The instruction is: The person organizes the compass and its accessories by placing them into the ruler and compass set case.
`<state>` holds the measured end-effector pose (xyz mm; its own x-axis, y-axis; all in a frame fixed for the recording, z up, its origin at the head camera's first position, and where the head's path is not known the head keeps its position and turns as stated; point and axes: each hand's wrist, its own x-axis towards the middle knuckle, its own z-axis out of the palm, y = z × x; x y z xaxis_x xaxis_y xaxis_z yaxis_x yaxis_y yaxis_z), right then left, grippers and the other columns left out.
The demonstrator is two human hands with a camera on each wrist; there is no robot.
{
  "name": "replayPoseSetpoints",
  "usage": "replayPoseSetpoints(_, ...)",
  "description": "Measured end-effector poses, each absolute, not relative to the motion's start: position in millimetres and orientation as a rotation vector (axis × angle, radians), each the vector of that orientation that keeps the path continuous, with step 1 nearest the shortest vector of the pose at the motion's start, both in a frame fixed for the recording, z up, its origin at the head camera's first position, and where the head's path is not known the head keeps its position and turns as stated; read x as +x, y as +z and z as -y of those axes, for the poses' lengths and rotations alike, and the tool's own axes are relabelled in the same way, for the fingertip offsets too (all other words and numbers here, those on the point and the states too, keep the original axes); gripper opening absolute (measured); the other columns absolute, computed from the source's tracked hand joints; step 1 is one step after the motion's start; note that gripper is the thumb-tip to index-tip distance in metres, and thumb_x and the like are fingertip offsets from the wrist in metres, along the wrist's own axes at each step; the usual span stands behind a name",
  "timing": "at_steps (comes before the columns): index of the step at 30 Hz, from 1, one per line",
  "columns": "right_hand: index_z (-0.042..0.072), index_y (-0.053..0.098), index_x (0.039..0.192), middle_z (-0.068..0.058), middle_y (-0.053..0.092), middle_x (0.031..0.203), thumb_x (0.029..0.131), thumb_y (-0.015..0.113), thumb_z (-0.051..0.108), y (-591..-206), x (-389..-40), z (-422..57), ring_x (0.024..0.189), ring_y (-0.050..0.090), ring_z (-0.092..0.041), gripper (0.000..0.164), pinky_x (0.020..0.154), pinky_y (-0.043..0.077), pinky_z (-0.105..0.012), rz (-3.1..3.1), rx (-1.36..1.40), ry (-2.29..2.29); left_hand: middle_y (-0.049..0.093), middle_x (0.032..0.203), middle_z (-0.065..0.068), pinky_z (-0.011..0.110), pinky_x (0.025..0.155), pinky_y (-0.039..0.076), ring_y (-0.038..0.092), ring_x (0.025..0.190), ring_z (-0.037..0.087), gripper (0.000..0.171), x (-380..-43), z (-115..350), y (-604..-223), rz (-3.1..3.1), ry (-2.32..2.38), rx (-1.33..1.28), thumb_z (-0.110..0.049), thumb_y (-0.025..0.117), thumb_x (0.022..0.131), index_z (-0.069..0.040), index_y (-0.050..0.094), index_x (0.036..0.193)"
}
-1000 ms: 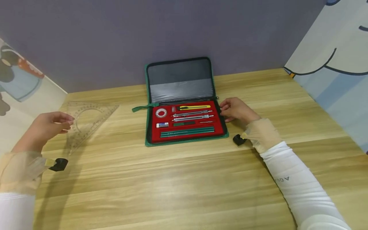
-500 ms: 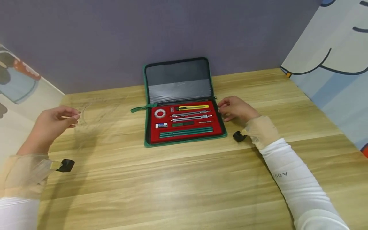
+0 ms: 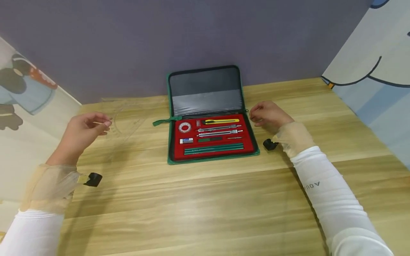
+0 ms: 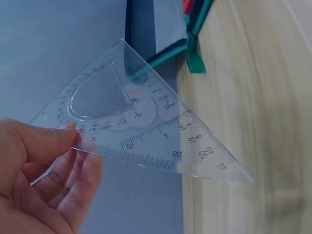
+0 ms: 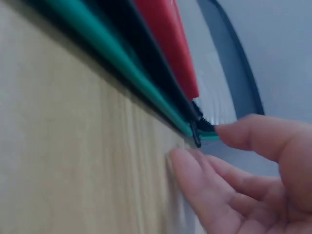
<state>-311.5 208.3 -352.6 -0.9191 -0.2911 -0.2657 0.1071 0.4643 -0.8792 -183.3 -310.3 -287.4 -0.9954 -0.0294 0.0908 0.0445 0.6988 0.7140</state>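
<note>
My left hand (image 3: 84,129) pinches a clear set square (image 4: 161,146) by its edge between thumb and fingers. It hangs above the table's left part, faint in the head view; a curved cutout and printed scales show in the left wrist view. A green zip case (image 3: 206,89) lies open at the back, its lid raised against the wall. At the case's right side, my right hand (image 3: 269,115) holds nothing. Its thumb and fingers are parted beside the black zipper pull (image 5: 196,135).
In the case's red tray (image 3: 177,154) lie a yellow utility knife (image 3: 221,121), compasses (image 3: 219,133), a white ring (image 3: 180,128), an eraser (image 3: 186,141) and green pencils (image 3: 213,148). A green strap (image 3: 161,122) sticks out left. Behind stands a grey wall (image 3: 128,46).
My left hand has moved right with the set square, towards the case, and the set square has lifted higher. My right hand stays by the case's right edge with only a slight shift.
</note>
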Motion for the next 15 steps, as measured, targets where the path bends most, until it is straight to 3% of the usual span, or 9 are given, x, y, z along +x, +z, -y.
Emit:
replayPoseSetpoints(5,-0.013,0.042,0.127,-0.026,0.052,0.122,0.095,0.049,0.013,-352,-327,-197,0.092,0.06,-0.019,0.042,0.08,0.053,-0.027,-2.446,-0.11,-1.485,0.058,0.087,-0.023,0.014,0.066,0.051,0.059,0.076,-0.004,0.03,-195,293,-281,2.746,-1.246,-0.023,-0.014,0.055,0.095,0.004,0.055,0.119)
replayPoseSetpoints(9,-0.013,0.036,0.135,-0.028,0.046,0.131,0.096,0.049,0.017,-352,-342,-185,0.105,0.054,-0.025,0.051,0.094,0.047,-0.034,-2.427,-0.077,-1.537,0.06,0.091,-0.016,0.016,0.068,0.051,0.06,0.078,-0.001,0.029,-203,275,-278,2.686,-1.324,-0.043,-0.012,0.056,0.094,0.004,0.056,0.117)
replayPoseSetpoints(12,-0.012,0.033,0.138,-0.025,0.044,0.132,0.097,0.048,0.021,-353,-353,-180,0.107,0.051,-0.024,0.054,0.098,0.043,-0.037,-2.374,-0.067,-1.571,0.06,0.092,-0.013,0.017,0.068,0.052,0.06,0.077,0.0,0.027,-208,262,-279,2.661,-1.369,-0.061,-0.011,0.057,0.094,0.005,0.057,0.115)
replayPoseSetpoints(15,-0.01,0.033,0.138,-0.016,0.049,0.122,0.097,0.047,0.022,-354,-362,-177,0.099,0.053,-0.017,0.053,0.097,0.044,-0.033,-2.253,-0.028,-1.677,0.062,0.094,-0.006,0.018,0.068,0.052,0.06,0.076,0.001,0.025,-213,249,-279,2.656,-1.371,-0.075,-0.01,0.057,0.094,0.003,0.059,0.114)
